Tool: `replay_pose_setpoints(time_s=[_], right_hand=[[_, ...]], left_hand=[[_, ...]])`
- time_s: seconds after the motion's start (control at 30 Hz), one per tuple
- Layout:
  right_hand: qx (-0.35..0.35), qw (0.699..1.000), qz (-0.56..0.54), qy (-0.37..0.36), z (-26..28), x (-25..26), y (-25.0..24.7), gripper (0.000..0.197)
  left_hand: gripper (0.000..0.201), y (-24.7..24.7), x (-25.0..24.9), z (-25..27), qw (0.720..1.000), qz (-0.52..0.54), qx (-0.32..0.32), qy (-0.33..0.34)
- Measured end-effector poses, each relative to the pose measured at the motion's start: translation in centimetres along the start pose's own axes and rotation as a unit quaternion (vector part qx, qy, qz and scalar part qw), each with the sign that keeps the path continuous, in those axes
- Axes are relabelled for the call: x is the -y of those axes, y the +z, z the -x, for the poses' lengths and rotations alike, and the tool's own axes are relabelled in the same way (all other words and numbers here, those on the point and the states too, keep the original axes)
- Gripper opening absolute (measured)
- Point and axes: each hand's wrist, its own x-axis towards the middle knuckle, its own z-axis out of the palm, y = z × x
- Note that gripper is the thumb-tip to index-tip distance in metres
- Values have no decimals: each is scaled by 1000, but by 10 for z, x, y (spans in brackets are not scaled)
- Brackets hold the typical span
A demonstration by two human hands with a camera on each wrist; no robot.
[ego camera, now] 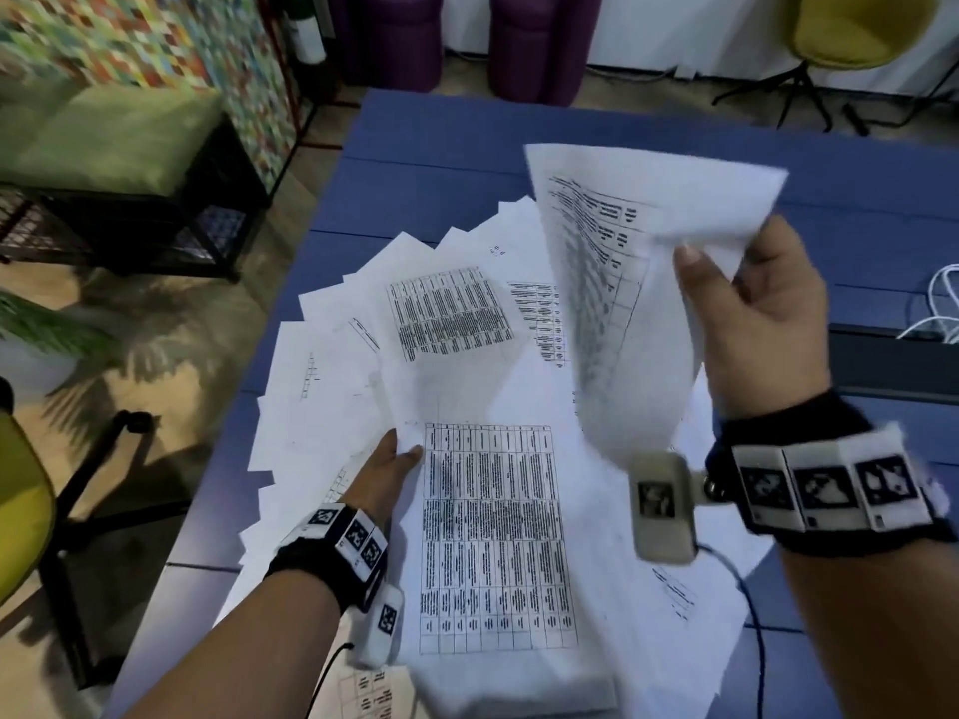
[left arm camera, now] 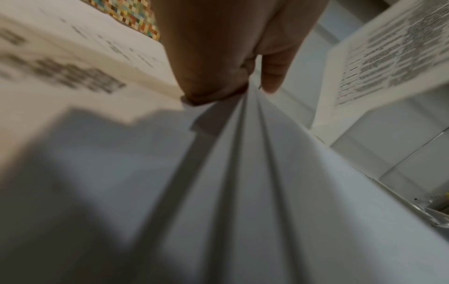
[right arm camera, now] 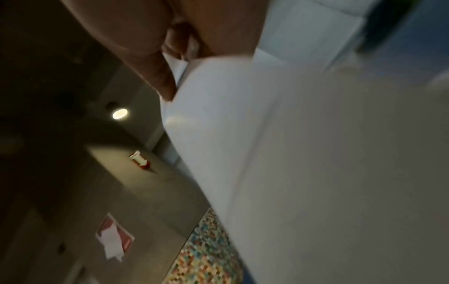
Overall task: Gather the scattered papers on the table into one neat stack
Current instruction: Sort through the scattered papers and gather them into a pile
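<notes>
Our hands gather white printed paper sheets (ego camera: 363,365) fanned on the blue surface (ego camera: 446,132).
Our right hand (ego camera: 752,324) pinches one lifted sheet (ego camera: 622,303), its long axis steeply tilted; our left hand (ego camera: 384,469) pinches the fan's near edge.

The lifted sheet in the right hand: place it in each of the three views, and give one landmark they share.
Head: the lifted sheet hangs upper right, its corner pinched by the right hand above the fanned papers.
Left wrist: printed sheet at the right edge, beyond the left hand.
Right wrist: blank white expanse filling the right half, below the hand.
Shared landmark: the mosaic wall.
</notes>
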Motion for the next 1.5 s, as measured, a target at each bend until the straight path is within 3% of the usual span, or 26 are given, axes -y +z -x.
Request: replay_pose_setpoints(time_s=[0.07, 0.13, 0.23, 0.3, 0.37, 0.4, 0.47, 0.53, 0.63, 0.73, 0.8, 0.93, 1.1, 1.13, 1.2, 1.23, 1.27, 1.37, 1.43, 1.5], right_hand=[[-84, 991, -84, 65, 30, -14, -1, 22], [-167, 962, -106, 190, 62, -38, -4, 24], [-246, 879, 18, 408, 113, -82, -11, 27], [-218, 847, 69, 480, 146, -109, -12, 20], [-147, 832, 119, 522, 166, -127, -13, 26], [-107, 825, 106, 545, 173, -131, -12, 25], [-19, 817, 78, 571, 178, -128, -11, 22], [49, 828, 143, 541, 172, -125, -15, 34], [85, 838, 345, 414, 136, -123, -23, 52], [95, 857, 409, 298, 81, -144, -19, 51], [132, 860, 414, 267, 43, -167, -4, 45], [162, 844, 393, 327, -16, -208, 36, 53], [210, 801, 446, 340, -51, -224, 84, 88], [213, 800, 433, 356, -55, -227, 92, 85], [235, 800, 417, 362, -65, -234, 101, 44], [235, 810, 403, 355, -69, -232, 103, 21], [218, 832, 375, 345, -73, -233, 105, 19], [123, 907, 281, 290, -82, -217, 107, 55], [79, 949, 218, 214, -91, -189, 103, 50], [56, 980, 146, 126, -99, -155, 95, 29]], left_hand=[[70, 1, -3, 5, 999, 36, 9, -21], [81, 0, -5, 9, 997, 55, 26, -45], [101, 0, -3, 9, 996, 67, 39, -39], [123, 0, -1, 6, 997, 66, 30, -23], [134, -1, -2, 9, 999, 33, 23, 11], [129, -1, -2, 11, 999, 19, 24, 23], [92, 1, -5, 15, 999, 4, 38, 30], [74, -1, -2, 15, 998, -23, 42, 43], [85, -6, 3, 8, 994, -85, 31, 68], [87, -10, 6, 3, 993, -81, 66, 51], [86, -13, 10, -2, 992, -79, 84, 46], [79, -14, 18, -8, 995, -31, 94, 25], [90, -15, 28, -12, 994, 13, 111, 11], [95, -16, 29, -13, 994, 19, 111, 7], [107, -18, 32, -17, 994, 30, 108, -1], [108, -17, 31, -16, 994, 31, 108, -2], [105, -17, 30, -16, 994, 28, 105, -1], [79, -15, 25, -11, 996, 15, 92, 4], [65, -12, 17, -8, 997, 10, 79, 6], [64, -12, 14, -6, 997, 25, 69, -12]])
